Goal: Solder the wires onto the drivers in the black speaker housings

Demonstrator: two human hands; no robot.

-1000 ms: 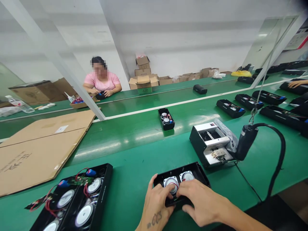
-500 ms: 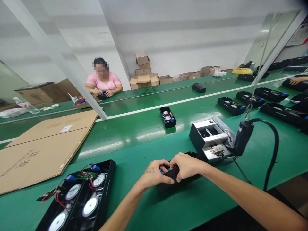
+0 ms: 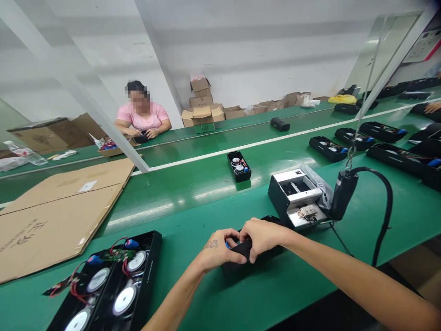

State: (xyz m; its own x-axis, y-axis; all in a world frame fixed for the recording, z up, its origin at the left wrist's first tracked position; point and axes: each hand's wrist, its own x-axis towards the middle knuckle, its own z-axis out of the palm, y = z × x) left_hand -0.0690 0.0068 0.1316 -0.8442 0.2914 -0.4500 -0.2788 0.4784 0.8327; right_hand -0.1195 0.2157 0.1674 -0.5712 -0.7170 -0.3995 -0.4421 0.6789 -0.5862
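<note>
A black casing [image 3: 230, 272] lies on the green bench in front of me, mostly covered by my hands. My left hand [image 3: 220, 250] curls round a dark piece at its left part, thumb low and fingers over the top. From the right, my right hand [image 3: 259, 238] pinches the same dark piece [image 3: 244, 250]. A bit of blue shows beside my left fingers. What lies inside the casing is hidden. To the left rest open black speaker housings [image 3: 153, 266] with round white-backed drivers, red wires and a circuit board.
A metal-topped black device [image 3: 292, 197] stands behind my right hand, beside a hanging black tool [image 3: 344, 193] with a thick cable. Flat cardboard [image 3: 62, 207] lies at left. One open housing [image 3: 239, 166] sits on the belt, several more at right. A person in pink [image 3: 143, 115] works opposite.
The view has shifted slightly, so the scene sits a little further left. Both hands keep nearly the same grip on the dark piece.
</note>
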